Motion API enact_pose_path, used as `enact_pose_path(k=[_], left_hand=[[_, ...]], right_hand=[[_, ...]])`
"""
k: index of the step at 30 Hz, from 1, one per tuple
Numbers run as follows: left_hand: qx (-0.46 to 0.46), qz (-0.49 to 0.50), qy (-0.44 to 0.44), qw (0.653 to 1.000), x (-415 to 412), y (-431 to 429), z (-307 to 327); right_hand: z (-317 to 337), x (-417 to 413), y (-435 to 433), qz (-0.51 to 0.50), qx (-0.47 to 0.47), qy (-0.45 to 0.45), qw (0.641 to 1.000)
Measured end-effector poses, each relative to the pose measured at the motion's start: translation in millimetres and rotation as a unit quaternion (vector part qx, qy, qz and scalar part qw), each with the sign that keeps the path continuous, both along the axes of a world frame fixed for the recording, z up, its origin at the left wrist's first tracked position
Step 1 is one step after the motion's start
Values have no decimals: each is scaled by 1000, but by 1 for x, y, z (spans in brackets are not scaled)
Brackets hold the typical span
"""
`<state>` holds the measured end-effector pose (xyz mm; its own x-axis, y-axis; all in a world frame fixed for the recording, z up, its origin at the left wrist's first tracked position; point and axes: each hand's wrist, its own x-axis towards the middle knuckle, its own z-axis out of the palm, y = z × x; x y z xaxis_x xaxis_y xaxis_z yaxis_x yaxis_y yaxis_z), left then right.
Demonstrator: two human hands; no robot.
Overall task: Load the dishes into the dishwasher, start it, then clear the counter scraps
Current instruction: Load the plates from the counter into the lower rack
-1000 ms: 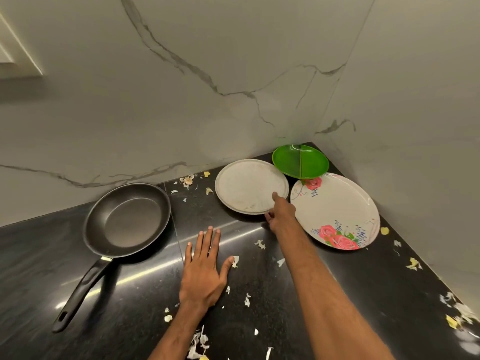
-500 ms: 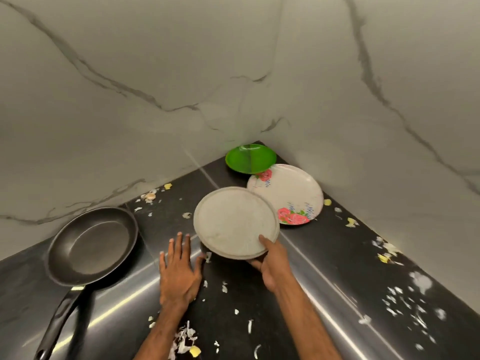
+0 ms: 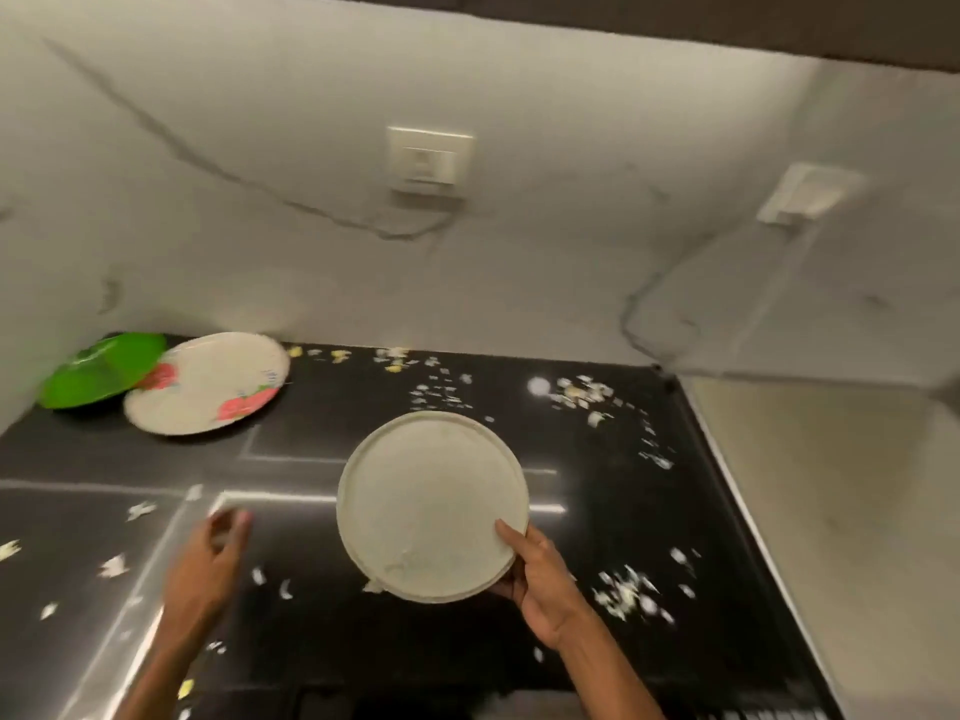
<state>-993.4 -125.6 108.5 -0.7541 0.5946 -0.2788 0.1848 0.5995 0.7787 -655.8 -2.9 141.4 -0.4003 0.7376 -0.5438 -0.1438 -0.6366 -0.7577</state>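
Desk (image 3: 363, 418): black, glossy, streaked with bright light reflections, its edge running down right side of frame.

Green plate (image 3: 98, 371) at left of frame in corner against wall. Floral plate (image 3: 208, 384) just right of it, rims meeting; which lies on top unclear.

Pale and yellow scraps (image 3: 395, 358) strewn along wall at centre. Denser heap (image 3: 582, 394) right of centre. Blurred pile (image 3: 623, 592) lower right. Loose bits (image 3: 117, 563) lower left.
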Motion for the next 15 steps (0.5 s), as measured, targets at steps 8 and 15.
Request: enact_pose_path(k=[8, 15], left_hand=[[51, -232, -286, 928, 303, 18, 27], [18, -388, -237, 891, 481, 4, 55]], right_hand=[[-22, 189, -99, -206, -42, -28, 977], [-59, 352, -169, -276, -22, -84, 957]])
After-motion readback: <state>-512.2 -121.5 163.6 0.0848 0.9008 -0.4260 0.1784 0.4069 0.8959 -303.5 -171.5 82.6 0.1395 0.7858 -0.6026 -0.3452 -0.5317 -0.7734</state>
